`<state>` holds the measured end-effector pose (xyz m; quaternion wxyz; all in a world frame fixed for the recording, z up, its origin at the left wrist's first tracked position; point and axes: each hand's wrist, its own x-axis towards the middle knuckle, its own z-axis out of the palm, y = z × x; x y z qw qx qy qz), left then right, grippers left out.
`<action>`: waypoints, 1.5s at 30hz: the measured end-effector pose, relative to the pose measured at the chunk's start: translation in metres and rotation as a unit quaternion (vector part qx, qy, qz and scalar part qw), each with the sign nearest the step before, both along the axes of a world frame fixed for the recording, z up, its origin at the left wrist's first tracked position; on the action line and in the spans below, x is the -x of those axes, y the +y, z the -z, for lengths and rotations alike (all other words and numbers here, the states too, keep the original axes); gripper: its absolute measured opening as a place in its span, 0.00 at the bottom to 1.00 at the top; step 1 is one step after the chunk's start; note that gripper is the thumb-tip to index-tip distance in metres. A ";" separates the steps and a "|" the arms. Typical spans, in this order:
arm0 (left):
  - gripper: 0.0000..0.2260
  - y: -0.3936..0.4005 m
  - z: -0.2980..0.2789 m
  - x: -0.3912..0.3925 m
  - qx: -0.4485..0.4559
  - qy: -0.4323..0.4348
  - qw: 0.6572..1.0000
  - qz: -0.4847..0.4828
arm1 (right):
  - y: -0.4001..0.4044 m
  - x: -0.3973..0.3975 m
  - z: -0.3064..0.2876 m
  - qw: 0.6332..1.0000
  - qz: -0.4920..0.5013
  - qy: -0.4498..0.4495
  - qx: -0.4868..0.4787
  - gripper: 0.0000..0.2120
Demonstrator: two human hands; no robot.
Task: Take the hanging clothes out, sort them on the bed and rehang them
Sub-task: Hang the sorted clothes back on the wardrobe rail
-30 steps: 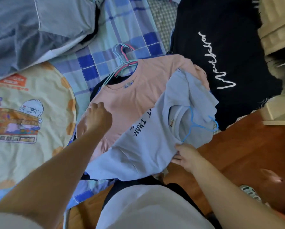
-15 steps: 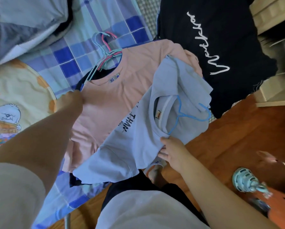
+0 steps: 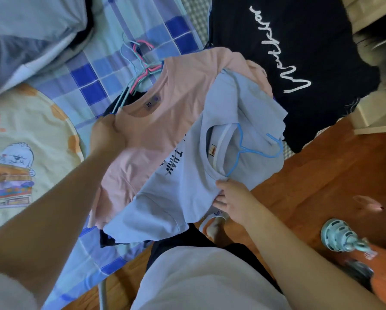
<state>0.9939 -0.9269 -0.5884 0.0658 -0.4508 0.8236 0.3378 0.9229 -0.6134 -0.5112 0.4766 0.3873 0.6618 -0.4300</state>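
reddish wooden floor (image 3: 317,175), pale wooden furniture (image 3: 375,117)

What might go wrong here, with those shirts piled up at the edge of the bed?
The blue shirt lies on the pink shirt and overhangs the bed's edge; it could slide to the floor if the right hand lets go. If the left hand pulls the pink shirt, the blue one may shift. The bunched hangers could tangle.
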 end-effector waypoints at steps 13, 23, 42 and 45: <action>0.05 0.244 -0.118 -0.038 -0.352 0.032 0.892 0.281 | 0.020 -0.037 -0.074 0.968 -0.037 0.219 0.118 0.05; 0.13 0.285 -0.228 -0.037 -0.470 0.062 0.819 0.324 | 0.085 -0.033 -0.163 0.893 -0.139 0.400 0.152 0.07; 0.07 0.617 -0.551 0.106 -0.338 0.396 0.761 0.387 | 0.460 0.032 -0.486 0.733 -0.100 0.647 0.183 0.06; 0.09 0.652 -0.632 0.150 -0.340 0.397 0.723 0.451 | 0.497 0.064 -0.561 0.714 -0.091 0.678 0.148 0.02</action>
